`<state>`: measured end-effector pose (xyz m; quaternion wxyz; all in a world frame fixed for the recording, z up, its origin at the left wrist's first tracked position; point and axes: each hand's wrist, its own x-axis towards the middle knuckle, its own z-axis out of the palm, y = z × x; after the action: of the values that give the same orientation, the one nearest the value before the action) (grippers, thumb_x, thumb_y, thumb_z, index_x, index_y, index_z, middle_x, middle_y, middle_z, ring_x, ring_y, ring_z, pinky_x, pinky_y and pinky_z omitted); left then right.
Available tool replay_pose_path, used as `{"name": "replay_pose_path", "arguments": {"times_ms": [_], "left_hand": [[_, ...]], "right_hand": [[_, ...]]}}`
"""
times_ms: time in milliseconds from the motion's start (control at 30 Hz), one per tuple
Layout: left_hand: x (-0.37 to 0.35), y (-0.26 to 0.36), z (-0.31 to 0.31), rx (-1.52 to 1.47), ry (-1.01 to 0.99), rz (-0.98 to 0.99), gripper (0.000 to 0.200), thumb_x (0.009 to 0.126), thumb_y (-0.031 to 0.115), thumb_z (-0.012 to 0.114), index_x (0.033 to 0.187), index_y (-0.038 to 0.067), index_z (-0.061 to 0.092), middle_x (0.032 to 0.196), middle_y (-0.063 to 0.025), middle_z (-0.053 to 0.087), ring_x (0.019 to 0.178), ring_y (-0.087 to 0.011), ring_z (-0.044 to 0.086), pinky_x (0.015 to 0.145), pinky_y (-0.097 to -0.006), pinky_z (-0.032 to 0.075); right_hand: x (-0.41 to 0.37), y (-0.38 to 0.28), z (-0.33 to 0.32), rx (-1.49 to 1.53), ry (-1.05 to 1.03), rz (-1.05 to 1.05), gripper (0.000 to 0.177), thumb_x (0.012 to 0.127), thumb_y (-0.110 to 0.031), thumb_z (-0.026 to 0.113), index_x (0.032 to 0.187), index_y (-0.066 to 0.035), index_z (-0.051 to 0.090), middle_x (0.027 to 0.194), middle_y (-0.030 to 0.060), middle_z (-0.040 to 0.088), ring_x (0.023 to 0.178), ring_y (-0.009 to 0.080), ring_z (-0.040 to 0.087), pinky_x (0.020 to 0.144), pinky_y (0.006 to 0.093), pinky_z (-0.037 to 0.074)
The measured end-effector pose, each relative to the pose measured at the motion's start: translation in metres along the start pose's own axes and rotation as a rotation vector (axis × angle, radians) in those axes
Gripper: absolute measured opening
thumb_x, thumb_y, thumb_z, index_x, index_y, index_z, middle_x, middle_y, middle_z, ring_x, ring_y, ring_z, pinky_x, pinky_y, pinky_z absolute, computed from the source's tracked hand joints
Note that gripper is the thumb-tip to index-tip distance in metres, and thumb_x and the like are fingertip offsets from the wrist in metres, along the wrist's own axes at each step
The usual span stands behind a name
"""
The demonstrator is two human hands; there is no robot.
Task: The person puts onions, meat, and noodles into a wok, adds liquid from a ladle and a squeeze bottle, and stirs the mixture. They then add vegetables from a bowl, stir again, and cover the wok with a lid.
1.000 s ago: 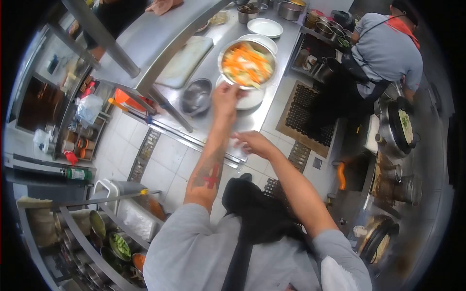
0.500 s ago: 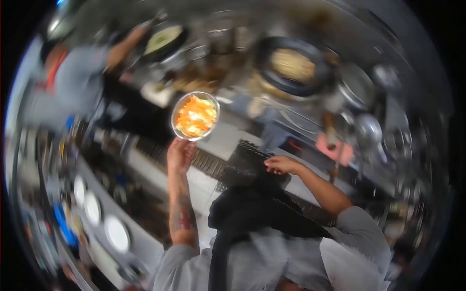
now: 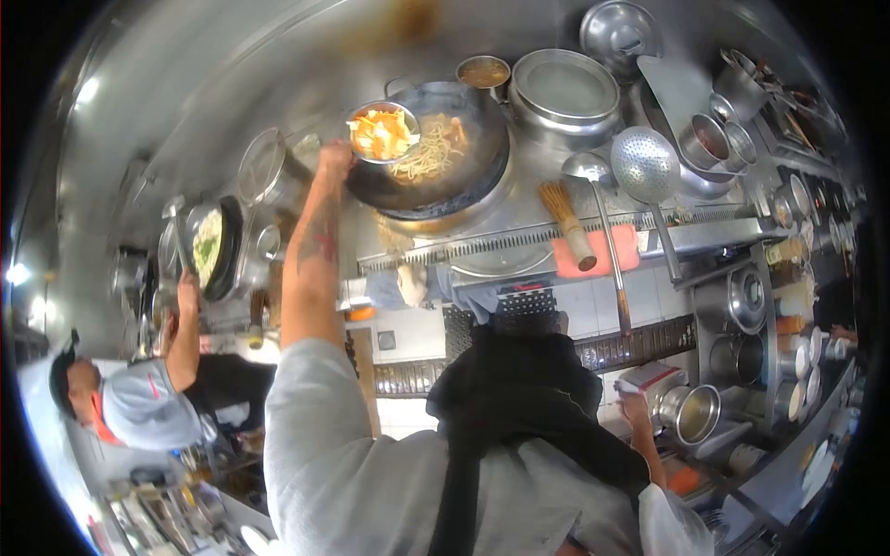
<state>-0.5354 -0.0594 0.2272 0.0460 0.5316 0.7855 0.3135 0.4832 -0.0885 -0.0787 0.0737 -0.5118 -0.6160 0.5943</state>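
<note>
My left hand (image 3: 336, 159) grips the rim of a small metal bowl (image 3: 417, 135) at its left side. Shredded carrot and pale cabbage (image 3: 382, 134) fill the bowl, which is held above the left part of a dark wok (image 3: 473, 171). Noodles (image 3: 428, 167) lie in the wok, with some orange pieces at their upper right. Low on the right, my right hand (image 3: 634, 408) is beside a white container with a reddish top (image 3: 646, 376) and a metal pot (image 3: 691, 414). Its fingers are too small and partly hidden to read.
A lidded pot (image 3: 565, 88) and a small pot of brown liquid (image 3: 483, 72) stand behind the wok. A bamboo brush (image 3: 567, 222), ladle (image 3: 607, 241) and perforated skimmer (image 3: 646, 171) lie along the stove's front. At left, a co-worker (image 3: 148, 398) handles another wok (image 3: 222, 250).
The view has turned towards the stove. My left hand has brought the bowl from over the floor to above the noodle wok. My right hand has moved away to the lower right.
</note>
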Motion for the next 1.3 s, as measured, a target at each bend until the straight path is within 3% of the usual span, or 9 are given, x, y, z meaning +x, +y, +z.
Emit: {"name": "replay_pose_path", "arguments": {"times_ms": [167, 267, 333, 500, 600, 767, 900, 1167, 1300], "left_hand": [[0.096, 0.062, 0.02, 0.449, 0.258, -0.022, 0.029, 0.08, 0.031, 0.071, 0.091, 0.006, 0.06, 0.073, -0.0186, 0.065, 0.066, -0.0314, 0.066, 0.057, -0.0389, 0.054], [0.097, 0.072, 0.108, 0.878, -0.129, 0.229, 0.022, 0.089, 0.024, 0.059, 0.097, 0.004, 0.062, 0.096, -0.0262, 0.068, 0.075, -0.031, 0.069, 0.059, -0.0416, 0.054], [0.048, 0.11, 0.155, 0.943, -0.279, 0.18, 0.026, 0.09, 0.018, 0.054, 0.109, 0.006, 0.067, 0.137, -0.0454, 0.037, 0.083, -0.0309, 0.07, 0.065, -0.0366, 0.057], [0.042, 0.158, 0.157, 0.857, -0.269, 0.081, 0.026, 0.086, 0.013, 0.055, 0.106, 0.001, 0.067, 0.134, -0.0484, 0.035, 0.085, -0.0365, 0.07, 0.073, -0.0408, 0.059], [0.073, 0.126, 0.143, 0.891, -0.195, 0.04, 0.027, 0.088, 0.016, 0.055, 0.108, 0.001, 0.066, 0.13, -0.0505, 0.038, 0.084, -0.0344, 0.071, 0.072, -0.04, 0.059], [0.054, 0.093, 0.062, 0.721, 0.24, -0.273, 0.032, 0.081, 0.016, 0.058, 0.105, -0.004, 0.065, 0.12, -0.0442, 0.052, 0.09, -0.0427, 0.069, 0.081, -0.0439, 0.057], [-0.044, 0.13, -0.014, 0.504, 0.541, -0.375, 0.017, 0.079, 0.014, 0.06, 0.073, 0.0, 0.067, 0.081, -0.0233, 0.07, 0.073, -0.0365, 0.07, 0.068, -0.0463, 0.056], [-0.406, 0.204, -0.051, -0.775, 1.017, -0.958, 0.025, 0.093, 0.028, 0.056, 0.082, 0.006, 0.062, 0.07, -0.0062, 0.061, 0.059, -0.0171, 0.057, 0.052, -0.0306, 0.046], [-0.687, 0.2, -0.003, -1.044, 1.595, -1.027, 0.026, 0.094, 0.024, 0.058, 0.091, -0.001, 0.065, 0.066, -0.011, 0.066, 0.057, -0.019, 0.062, 0.047, -0.0312, 0.046]], "right_hand": [[-0.107, -0.021, 0.042, 0.409, 0.173, 0.692, 0.009, 0.093, -0.016, 0.054, 0.088, -0.014, 0.06, 0.077, 0.0038, 0.064, 0.064, 0.0129, 0.059, 0.053, 0.0266, 0.045], [-0.111, 0.136, 0.087, -0.399, -0.06, -0.2, 0.009, 0.094, -0.015, 0.053, 0.091, -0.014, 0.062, 0.077, 0.0038, 0.063, 0.064, 0.0138, 0.059, 0.052, 0.0271, 0.045], [-0.104, 0.067, 0.1, 0.18, -0.23, 0.04, 0.009, 0.095, -0.014, 0.054, 0.095, -0.012, 0.063, 0.078, 0.0034, 0.064, 0.065, 0.0137, 0.059, 0.053, 0.0266, 0.045], [-0.048, -0.004, 0.11, 1.079, -0.195, 0.596, 0.017, 0.095, -0.016, 0.057, 0.109, -0.008, 0.064, 0.081, 0.009, 0.068, 0.057, 0.0123, 0.057, 0.046, 0.026, 0.043], [-0.031, -0.112, 0.102, 0.188, 0.068, 0.529, 0.019, 0.095, -0.017, 0.058, 0.111, -0.007, 0.063, 0.076, 0.0095, 0.066, 0.052, 0.0119, 0.054, 0.042, 0.0268, 0.042], [0.031, -0.043, 0.037, 0.587, -0.121, 0.663, 0.019, 0.095, -0.018, 0.057, 0.109, -0.007, 0.063, 0.08, 0.0094, 0.067, 0.051, 0.0128, 0.054, 0.042, 0.0289, 0.042], [0.106, 0.012, 0.021, -0.554, -0.608, -0.164, 0.02, 0.089, -0.02, 0.06, 0.102, -0.006, 0.065, 0.081, 0.0102, 0.066, 0.054, 0.0184, 0.056, 0.042, 0.0347, 0.042], [0.259, -0.083, 0.108, -0.641, -0.873, -0.547, 0.029, 0.091, -0.027, 0.06, 0.107, -0.003, 0.065, 0.088, 0.0105, 0.07, 0.059, 0.018, 0.063, 0.051, 0.0312, 0.05], [0.22, -0.237, 0.184, -0.421, -0.823, 0.135, 0.019, 0.091, -0.022, 0.059, 0.105, -0.009, 0.063, 0.076, 0.0073, 0.065, 0.056, 0.0169, 0.058, 0.045, 0.0293, 0.045]]}}
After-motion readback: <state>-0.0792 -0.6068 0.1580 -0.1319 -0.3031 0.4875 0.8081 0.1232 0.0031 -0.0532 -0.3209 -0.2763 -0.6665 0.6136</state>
